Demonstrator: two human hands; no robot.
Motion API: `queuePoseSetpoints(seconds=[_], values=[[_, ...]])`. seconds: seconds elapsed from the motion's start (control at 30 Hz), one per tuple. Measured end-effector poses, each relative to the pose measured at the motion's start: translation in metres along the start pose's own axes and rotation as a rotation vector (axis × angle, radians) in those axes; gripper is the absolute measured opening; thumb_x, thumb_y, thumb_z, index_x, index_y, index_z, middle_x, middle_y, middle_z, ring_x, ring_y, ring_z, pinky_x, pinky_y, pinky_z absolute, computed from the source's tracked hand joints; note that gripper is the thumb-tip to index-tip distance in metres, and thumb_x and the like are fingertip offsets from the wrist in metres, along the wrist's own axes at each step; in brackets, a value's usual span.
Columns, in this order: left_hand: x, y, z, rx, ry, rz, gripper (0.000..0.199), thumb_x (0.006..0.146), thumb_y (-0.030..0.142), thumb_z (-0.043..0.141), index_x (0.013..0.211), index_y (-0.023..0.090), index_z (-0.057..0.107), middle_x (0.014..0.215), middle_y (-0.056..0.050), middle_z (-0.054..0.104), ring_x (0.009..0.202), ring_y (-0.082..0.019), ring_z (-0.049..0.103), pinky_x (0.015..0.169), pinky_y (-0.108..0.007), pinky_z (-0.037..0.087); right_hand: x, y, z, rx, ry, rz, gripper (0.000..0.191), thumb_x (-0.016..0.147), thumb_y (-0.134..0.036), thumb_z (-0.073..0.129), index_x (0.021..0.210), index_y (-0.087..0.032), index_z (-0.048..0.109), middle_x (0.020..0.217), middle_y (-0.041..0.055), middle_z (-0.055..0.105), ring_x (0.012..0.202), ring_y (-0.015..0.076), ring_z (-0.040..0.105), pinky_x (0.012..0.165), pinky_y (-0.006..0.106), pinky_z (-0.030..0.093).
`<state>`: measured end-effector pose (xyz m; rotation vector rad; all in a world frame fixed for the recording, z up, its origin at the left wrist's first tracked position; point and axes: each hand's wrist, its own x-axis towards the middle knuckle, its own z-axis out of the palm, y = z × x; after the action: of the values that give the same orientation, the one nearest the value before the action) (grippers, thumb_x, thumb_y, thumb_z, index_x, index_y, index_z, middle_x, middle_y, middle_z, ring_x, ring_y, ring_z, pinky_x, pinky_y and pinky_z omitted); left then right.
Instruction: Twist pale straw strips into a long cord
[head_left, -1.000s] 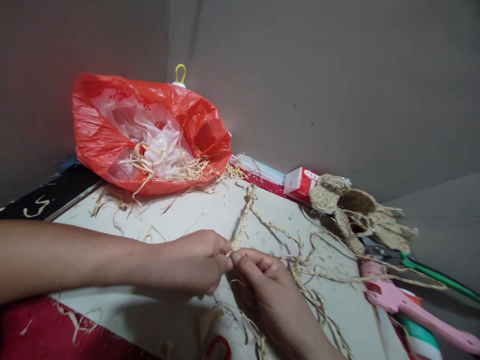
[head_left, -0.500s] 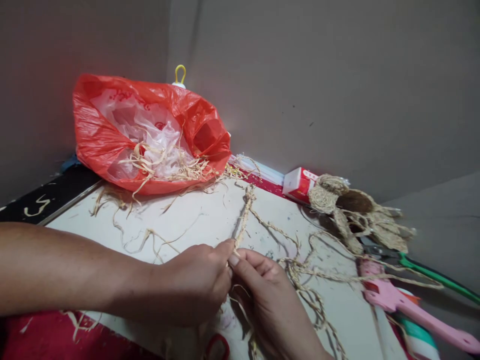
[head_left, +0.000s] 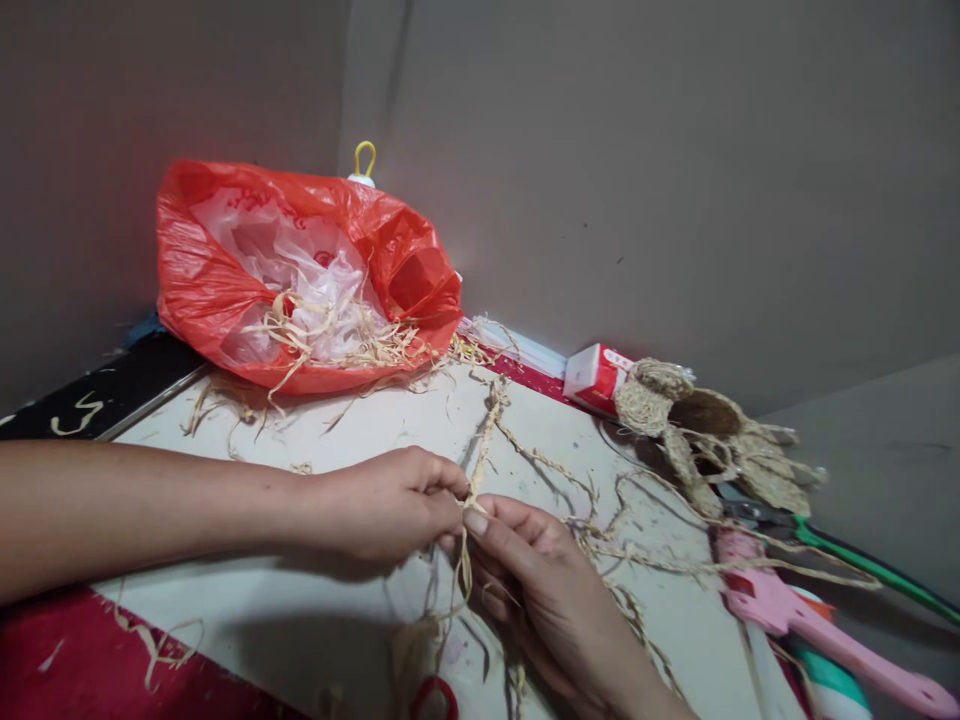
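A pale braided straw cord (head_left: 486, 440) runs down the white board (head_left: 285, 620) toward my two hands. My right hand (head_left: 551, 590) pinches its lower end between thumb and forefinger. Against the cord's left side is my left hand (head_left: 405, 500), its fingers curled in and the tips closed at the braid. Loose straw strands (head_left: 461, 580) hang below the pinch. What lies inside the left fingers is partly hidden. To the right, more of the thin braided cord (head_left: 547, 465) trails over the board.
A red plastic bag (head_left: 202, 330) holding straw strips stands at the back left. Along the right edge lie a red-and-white box (head_left: 596, 375), woven straw pieces (head_left: 652, 400), green-handled shears (head_left: 877, 570) and a pink-handled tool (head_left: 832, 620). A red scissor handle (head_left: 435, 690) shows near the front.
My left hand has turned and lowered its wrist, uncovering the loose strands below the braid. My right hand keeps its pinch at nearly the same spot. The view has shifted slightly.
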<state>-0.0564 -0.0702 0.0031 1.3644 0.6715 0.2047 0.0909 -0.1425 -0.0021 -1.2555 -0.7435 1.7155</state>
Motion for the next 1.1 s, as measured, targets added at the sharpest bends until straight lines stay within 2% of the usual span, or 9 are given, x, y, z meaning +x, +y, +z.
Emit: queuePoseSetpoints(seconds=[0.07,0.17,0.3,0.4,0.6,0.73,0.9,1.0,1.1], values=[[0.000,-0.001,0.000,0.062,0.027,0.020,0.012,0.076,0.025,0.045,0.069,0.017,0.049,0.058,0.006,0.041,0.051,-0.008,0.034,0.051,-0.022,0.030,0.001,-0.002,-0.001,-0.023,-0.008,0.011,0.032,0.074,-0.040,0.070,0.063,-0.015,0.054,0.042,-0.0101,0.031,0.039,0.0031,0.018,0.037,0.017,0.014],[-0.001,0.001,-0.002,0.170,0.057,0.068,0.014,0.075,0.022,0.042,0.067,0.016,0.051,0.060,0.004,0.045,0.056,-0.009,0.038,0.056,-0.022,0.033,0.002,-0.006,-0.004,-0.059,-0.047,0.038,0.031,0.074,-0.042,0.070,0.068,-0.015,0.056,0.042,-0.0109,0.030,0.038,0.0030,0.018,0.037,0.017,0.013],[-0.004,0.009,-0.004,0.385,0.077,0.104,0.019,0.075,0.017,0.039,0.065,0.016,0.055,0.057,0.005,0.047,0.054,-0.009,0.040,0.053,-0.022,0.031,0.004,-0.009,-0.012,-0.162,-0.094,0.071,0.030,0.078,-0.042,0.067,0.070,-0.015,0.056,0.042,-0.0116,0.029,0.038,0.0034,0.015,0.036,0.018,0.011],[-0.004,0.011,-0.006,0.441,0.071,0.105,0.022,0.075,0.017,0.039,0.067,0.017,0.060,0.056,0.005,0.047,0.054,-0.009,0.040,0.052,-0.022,0.031,0.004,-0.010,-0.017,-0.270,-0.125,0.090,0.028,0.080,-0.041,0.064,0.071,-0.016,0.055,0.043,-0.0117,0.027,0.039,0.0044,0.014,0.037,0.019,0.009],[0.006,0.000,-0.009,0.204,-0.052,0.029,0.019,0.074,0.021,0.042,0.068,0.015,0.059,0.066,0.001,0.057,0.062,-0.010,0.046,0.061,-0.022,0.036,0.003,-0.012,-0.021,-0.473,-0.161,0.012,0.031,0.084,-0.046,0.059,0.077,-0.016,0.056,0.058,-0.0059,0.038,0.049,0.0075,0.023,0.045,0.021,0.019],[0.010,-0.006,-0.011,0.060,-0.106,0.010,0.020,0.075,0.031,0.050,0.064,0.015,0.056,0.064,0.001,0.055,0.060,-0.010,0.045,0.062,-0.022,0.036,0.000,-0.014,-0.020,-0.584,-0.151,-0.017,0.032,0.088,-0.048,0.051,0.081,-0.017,0.058,0.063,-0.0038,0.041,0.053,0.0092,0.027,0.048,0.022,0.024],[0.008,-0.007,-0.009,0.015,-0.062,0.016,0.020,0.075,0.030,0.053,0.063,0.015,0.054,0.059,0.003,0.050,0.053,-0.007,0.037,0.053,-0.021,0.030,-0.003,-0.017,-0.015,-0.743,-0.116,-0.135,0.033,0.090,-0.045,0.048,0.083,-0.016,0.063,0.067,-0.0004,0.048,0.060,0.0121,0.037,0.053,0.023,0.032],[0.006,-0.005,-0.008,0.065,-0.029,0.023,0.021,0.078,0.030,0.050,0.062,0.016,0.050,0.051,0.007,0.037,0.047,-0.006,0.026,0.045,-0.021,0.021,-0.006,-0.020,-0.015,-0.826,-0.075,-0.160,0.034,0.089,-0.044,0.047,0.074,-0.017,0.060,0.063,-0.0009,0.045,0.057,0.0119,0.036,0.050,0.022,0.031],[0.005,-0.005,-0.007,0.054,-0.009,0.041,0.024,0.078,0.029,0.049,0.059,0.017,0.043,0.049,0.008,0.030,0.045,-0.006,0.023,0.043,-0.022,0.018,-0.010,-0.022,-0.015,-0.898,-0.036,-0.168,0.033,0.088,-0.042,0.050,0.064,-0.018,0.052,0.058,-0.0022,0.041,0.054,0.0113,0.034,0.046,0.022,0.028]])
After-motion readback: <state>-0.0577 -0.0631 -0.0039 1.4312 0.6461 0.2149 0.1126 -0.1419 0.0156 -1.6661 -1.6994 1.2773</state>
